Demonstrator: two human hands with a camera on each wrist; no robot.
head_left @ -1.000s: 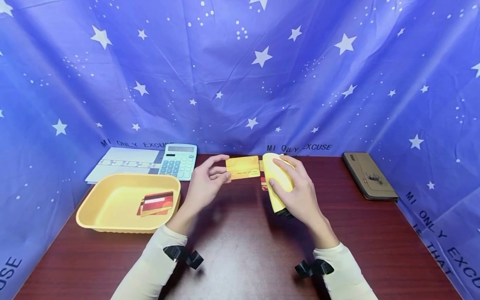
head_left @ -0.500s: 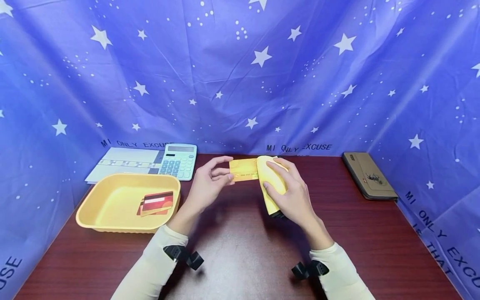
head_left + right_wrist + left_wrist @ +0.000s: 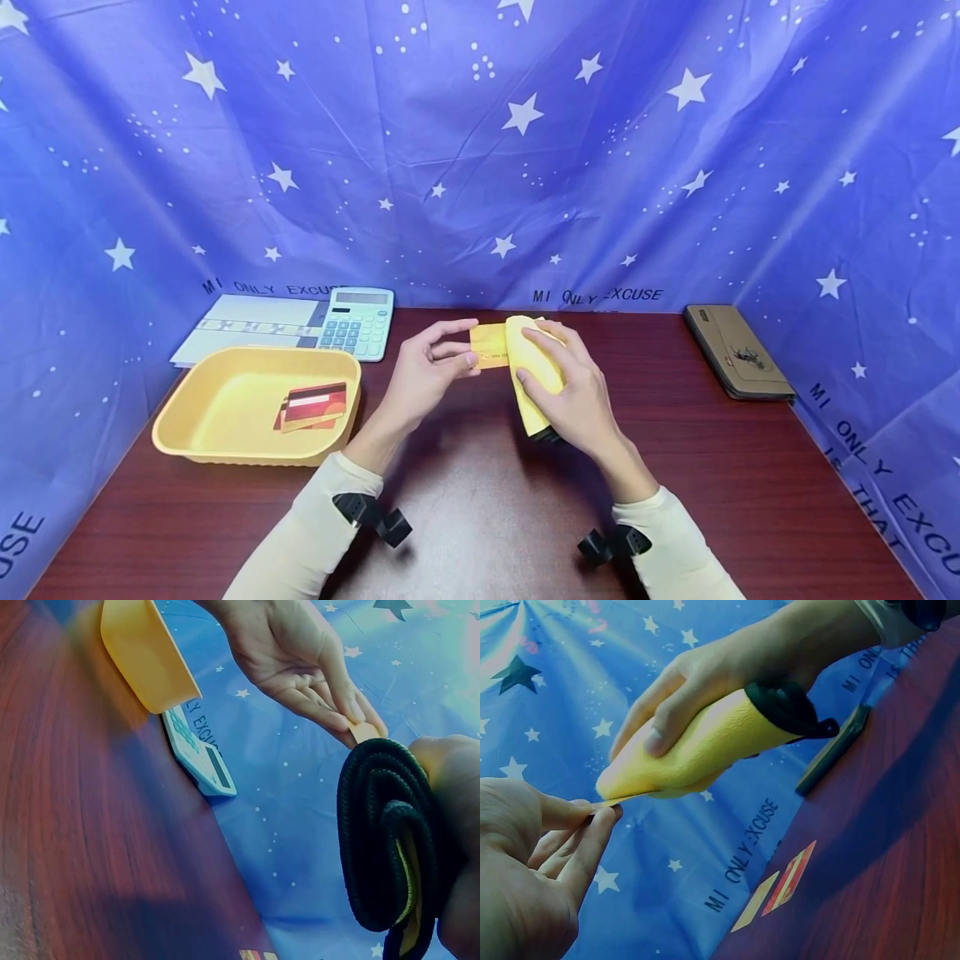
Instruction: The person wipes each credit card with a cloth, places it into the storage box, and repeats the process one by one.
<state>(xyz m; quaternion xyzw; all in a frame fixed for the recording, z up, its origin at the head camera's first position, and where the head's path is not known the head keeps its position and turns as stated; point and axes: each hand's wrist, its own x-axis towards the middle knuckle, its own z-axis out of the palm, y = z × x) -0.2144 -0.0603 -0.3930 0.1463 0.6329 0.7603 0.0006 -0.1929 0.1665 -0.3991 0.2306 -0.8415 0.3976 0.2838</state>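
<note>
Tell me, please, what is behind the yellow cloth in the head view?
The yellow cloth hides one end of the yellow card, pinched by the left hand. Other cards on the table, also hidden there, show in the left wrist view.

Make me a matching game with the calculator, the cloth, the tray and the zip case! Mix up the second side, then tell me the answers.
1. calculator
2. folded cloth
3. tray
4. zip case

A. has red cards lying in it
B. brown, at the right side of the table
C. pale blue-green, with keys
D. held in the right hand

Pairs: 1-C, 2-D, 3-A, 4-B
</note>
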